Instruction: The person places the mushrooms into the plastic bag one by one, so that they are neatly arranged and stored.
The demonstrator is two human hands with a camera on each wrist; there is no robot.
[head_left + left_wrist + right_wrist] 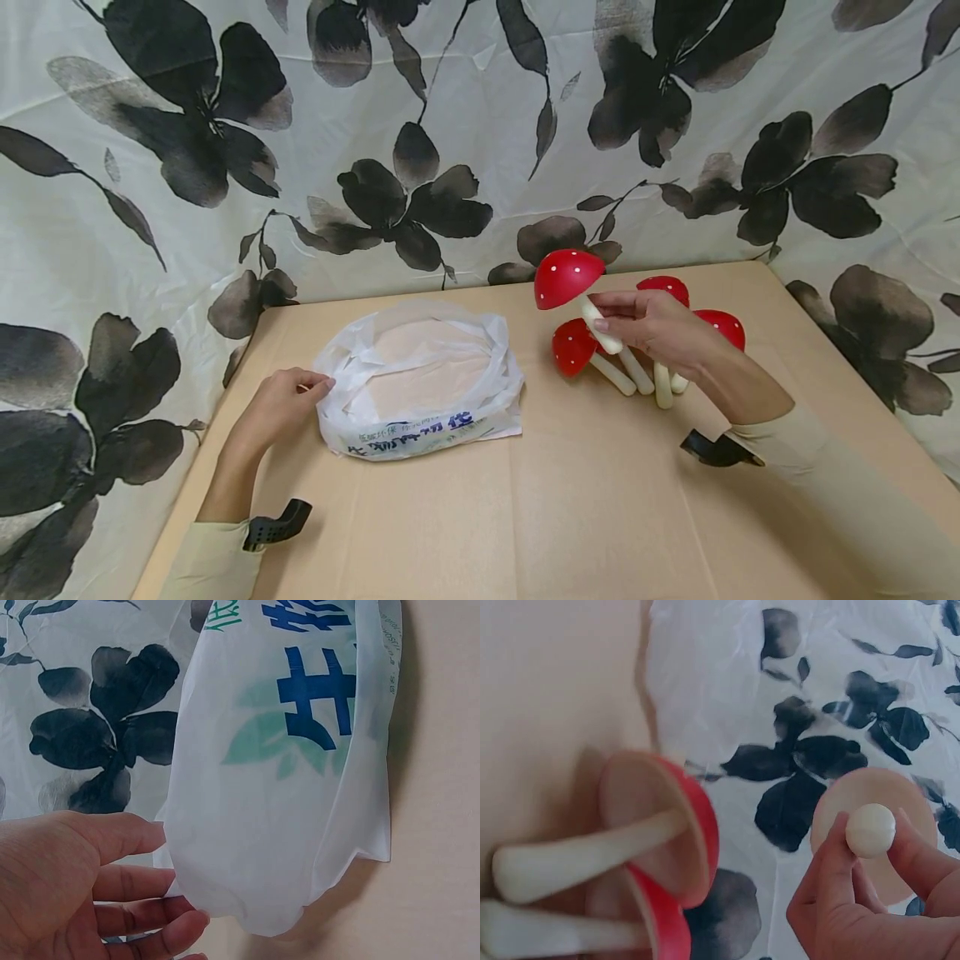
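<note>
A toy mushroom [569, 279] with a red, white-dotted cap is held up by its white stem in my right hand [660, 329]. The right wrist view looks at the stem's round end [871, 831], with thumb and fingers pinching it from both sides. Below that hand lie more toy mushrooms, one red cap [573, 347] to the left and another [663, 289] behind. My left hand [281, 408] pinches the left edge of a white plastic bag [442, 433]. Close up, the thumb and fingers [142, 889] meet at the bag's edge.
The bag lies on a light brown tabletop [450, 525], its mouth facing up, blue and green print along the front. A white cloth with dark flowers [450, 108] hangs behind and along the sides. Several mushroom stems [663, 385] point toward the front.
</note>
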